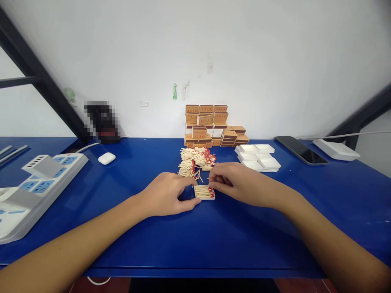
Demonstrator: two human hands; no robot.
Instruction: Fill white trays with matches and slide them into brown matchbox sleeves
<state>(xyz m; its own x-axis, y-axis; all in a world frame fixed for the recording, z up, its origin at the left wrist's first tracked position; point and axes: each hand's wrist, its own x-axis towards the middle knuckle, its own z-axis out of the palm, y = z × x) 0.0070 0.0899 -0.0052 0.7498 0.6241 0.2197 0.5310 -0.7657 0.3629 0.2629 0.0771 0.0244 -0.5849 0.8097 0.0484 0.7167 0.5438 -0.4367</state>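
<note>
A small white matchbox tray [209,199] lies on the blue table, with red-tipped matches [202,191] laid lengthwise in it, heads to the right. My left hand [166,194] grips the tray's left end, thumb at the near side and index finger at the far side. At the tray's far right corner, the thumb and index finger of my right hand [241,185] are closed beside the match heads; whatever they pinch is hidden. Just behind the tray is a heap of loose matches [195,156], some of them scattered towards me.
Brown matchboxes [206,120] are stacked against the wall. White trays [256,156] sit in piles right of the heap. Further right are a phone [301,149] and a white device [336,149]. On the left lie an earbud case [106,158] and a power strip [45,185].
</note>
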